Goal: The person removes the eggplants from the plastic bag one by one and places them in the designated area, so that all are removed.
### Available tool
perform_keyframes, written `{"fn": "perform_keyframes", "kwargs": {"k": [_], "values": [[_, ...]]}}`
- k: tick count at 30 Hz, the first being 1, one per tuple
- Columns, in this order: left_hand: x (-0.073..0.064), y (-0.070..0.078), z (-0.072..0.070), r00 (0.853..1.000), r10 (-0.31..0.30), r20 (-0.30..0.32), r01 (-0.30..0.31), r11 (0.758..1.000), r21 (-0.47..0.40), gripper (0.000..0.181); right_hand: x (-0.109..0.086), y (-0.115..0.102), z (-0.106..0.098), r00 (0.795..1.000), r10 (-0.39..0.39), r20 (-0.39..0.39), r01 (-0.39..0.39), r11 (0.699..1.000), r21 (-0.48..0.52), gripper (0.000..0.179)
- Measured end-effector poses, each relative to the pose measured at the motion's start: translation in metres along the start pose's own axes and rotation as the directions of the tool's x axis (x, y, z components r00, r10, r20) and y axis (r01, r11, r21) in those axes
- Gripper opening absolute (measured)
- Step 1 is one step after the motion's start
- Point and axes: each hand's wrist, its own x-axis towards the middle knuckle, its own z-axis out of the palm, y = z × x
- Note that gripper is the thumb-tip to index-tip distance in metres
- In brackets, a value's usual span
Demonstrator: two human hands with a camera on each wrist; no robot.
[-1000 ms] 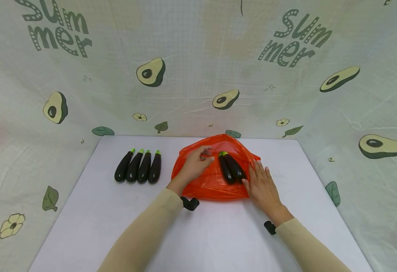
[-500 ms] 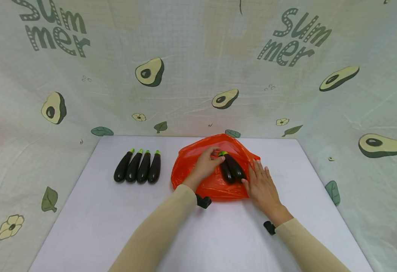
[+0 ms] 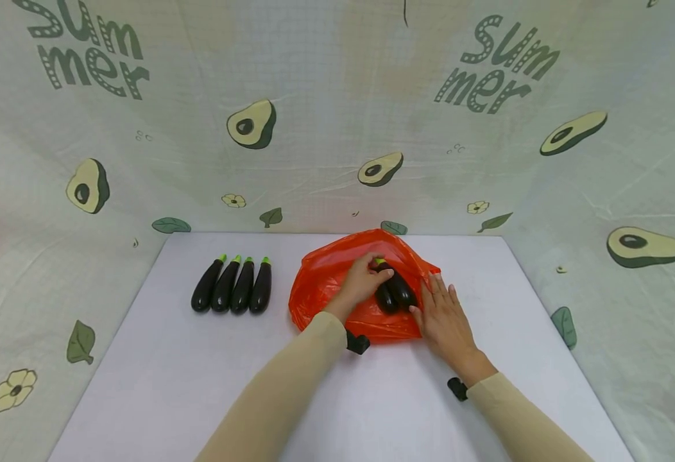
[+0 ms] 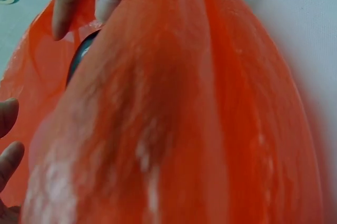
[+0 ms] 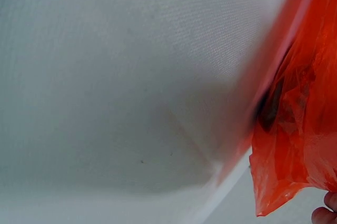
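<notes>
In the head view, a red plastic bag (image 3: pixel 326 282) lies on the table with its mouth spread open. Two dark eggplants (image 3: pixel 402 290) with green stem ends lie in it, side by side. My left hand (image 3: pixel 357 285) is over their stem ends, thumb and fingers apart, covering much of the left eggplant. The right hand (image 3: pixel 446 321) presses the bag's right edge with straight fingers. Bag folds fill most of the left wrist view, where fingers (image 4: pixel 8 163) show at the left edge and a sliver of eggplant (image 4: pixel 83 53) peeps past the plastic.
Several more eggplants (image 3: pixel 231 285) lie in a neat row on the left of the white table (image 3: pixel 158 372), stems pointing away. Behind and around the table hangs a curtain (image 3: pixel 308 96) printed with avocados, leaves and lettering.
My left hand has moved right across the bag, from beside the eggplants to over their stem ends. The right hand has stayed on the bag's edge.
</notes>
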Motion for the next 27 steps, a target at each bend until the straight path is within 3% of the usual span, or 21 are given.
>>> {"fn": "perform_keyframes", "kwargs": {"k": [4,8,15,21,27], "values": [[0.003,0.0,0.013,0.999,-0.002,-0.035,0.004,0.999,0.052,0.053,-0.001,-0.002,0.002,1.0,-0.009,-0.01,0.009,1.0,-0.002,0.075],[0.003,0.005,0.024,0.998,-0.017,-0.066,0.027,0.987,0.157,0.055,0.0,-0.003,0.004,1.0,-0.015,-0.013,0.015,1.0,-0.007,0.075],[0.004,0.005,0.033,0.995,-0.075,-0.071,0.09,0.966,0.244,0.066,0.002,-0.004,0.005,1.0,-0.021,-0.012,0.021,1.0,-0.004,0.073],[0.005,-0.002,0.027,0.996,-0.089,-0.022,0.092,0.967,0.237,0.066,0.002,-0.003,0.005,1.0,-0.022,-0.01,0.022,1.0,-0.009,0.074],[0.006,-0.005,0.013,0.992,-0.089,0.086,0.073,0.981,0.182,0.065,0.001,-0.001,0.005,0.999,-0.031,-0.024,0.031,1.0,-0.005,0.072]]}}
